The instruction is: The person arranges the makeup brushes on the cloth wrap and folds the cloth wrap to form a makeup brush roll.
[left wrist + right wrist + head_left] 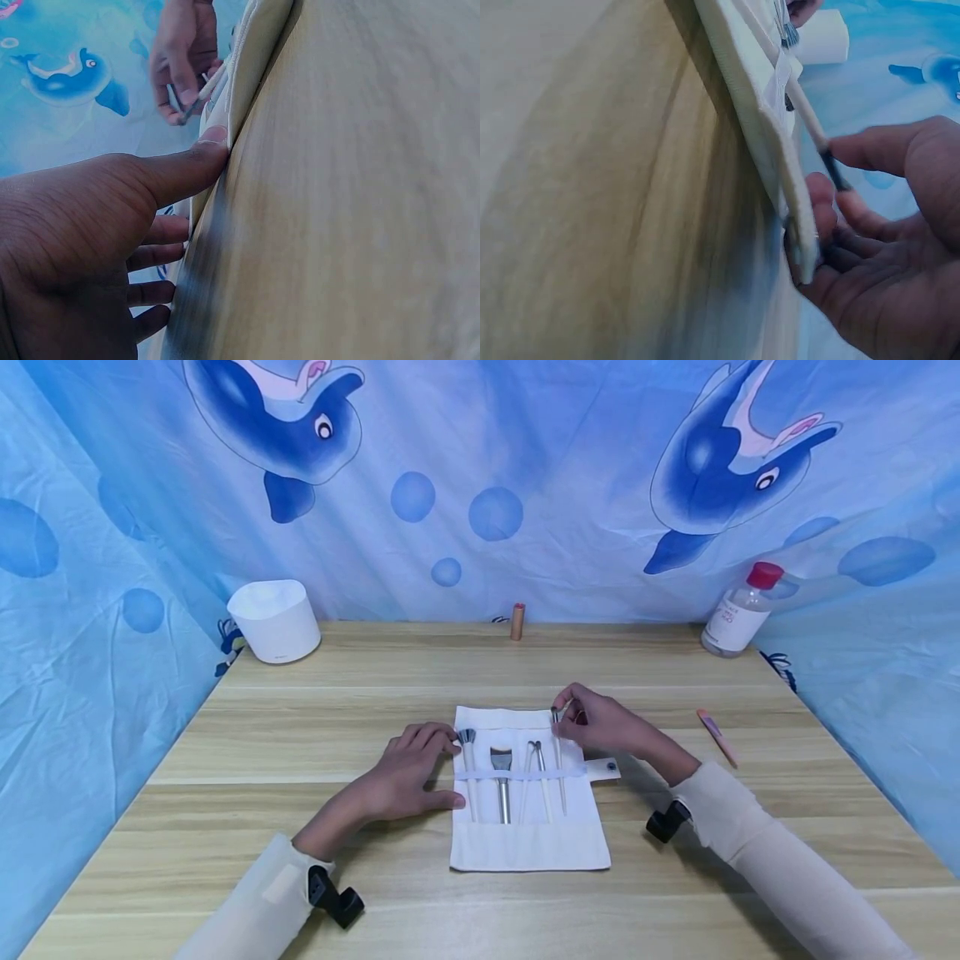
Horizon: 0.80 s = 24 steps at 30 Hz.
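A white brush roll [529, 848] lies unfolded on the table, with several makeup brushes under its elastic band [480, 774]. Among them are a fan-shaped brush [470, 760] at the left and a wide flat brush [502, 785] with a silver handle. My right hand [603, 724] pinches the rightmost slim brush [559, 768] near its dark head; in the right wrist view thumb and fingertips close on that brush [810, 116], its shaft passing under the band. My left hand [405, 777] rests at the roll's left edge, thumb on the cloth [247, 67], fingers extended.
A pink-handled brush [717, 739] lies on the table [360, 877] to the right. Along the back stand a white container [276, 622], a small brown tube [517, 622] and a red-capped bottle [738, 614]. Behind hangs a blue dolphin-printed curtain [585, 468]. A snap strap [602, 769] sticks out from the roll's right side.
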### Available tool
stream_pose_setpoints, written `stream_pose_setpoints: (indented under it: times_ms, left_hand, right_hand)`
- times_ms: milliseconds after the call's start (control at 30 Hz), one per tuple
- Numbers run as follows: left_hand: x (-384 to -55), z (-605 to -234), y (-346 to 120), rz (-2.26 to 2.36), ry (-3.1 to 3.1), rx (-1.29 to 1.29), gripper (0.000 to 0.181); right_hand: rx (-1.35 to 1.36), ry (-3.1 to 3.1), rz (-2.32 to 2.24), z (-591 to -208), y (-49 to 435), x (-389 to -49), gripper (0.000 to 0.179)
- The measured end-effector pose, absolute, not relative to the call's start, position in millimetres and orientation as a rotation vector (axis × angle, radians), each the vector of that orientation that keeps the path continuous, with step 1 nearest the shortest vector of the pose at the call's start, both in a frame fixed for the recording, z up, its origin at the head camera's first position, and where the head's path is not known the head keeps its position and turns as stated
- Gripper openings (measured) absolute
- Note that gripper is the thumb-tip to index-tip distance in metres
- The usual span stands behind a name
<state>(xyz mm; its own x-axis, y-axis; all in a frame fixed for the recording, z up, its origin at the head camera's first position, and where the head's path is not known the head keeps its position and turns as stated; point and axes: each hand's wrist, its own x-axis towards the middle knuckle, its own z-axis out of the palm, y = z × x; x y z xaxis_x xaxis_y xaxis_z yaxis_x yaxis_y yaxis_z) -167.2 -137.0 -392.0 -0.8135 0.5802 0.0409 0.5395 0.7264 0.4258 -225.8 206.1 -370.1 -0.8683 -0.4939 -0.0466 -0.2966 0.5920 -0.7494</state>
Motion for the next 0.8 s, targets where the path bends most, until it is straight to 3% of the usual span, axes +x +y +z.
stream_pose_setpoints:
  times_ms: [200, 500, 800]
  left_hand:
    - [-168.1, -393.4, -136.3, 0.645, 2.836, 0.913, 0.067]
    - [-167.7, -394.2, -135.6, 0.646, 2.836, 0.913, 0.067]
    - [-166.8, -394.3, -136.3, 0.657, 2.843, 0.937, 0.066]
  right_hand:
    - [-0.86, 2.613, -0.795, -369.3, 211.5, -218.9, 0.003]
    - [-0.796, 2.856, -0.81, -356.3, 231.0, -213.1, 0.012]
    - [-0.444, 3.082, -0.571, -333.8, 271.1, -216.8, 0.013]
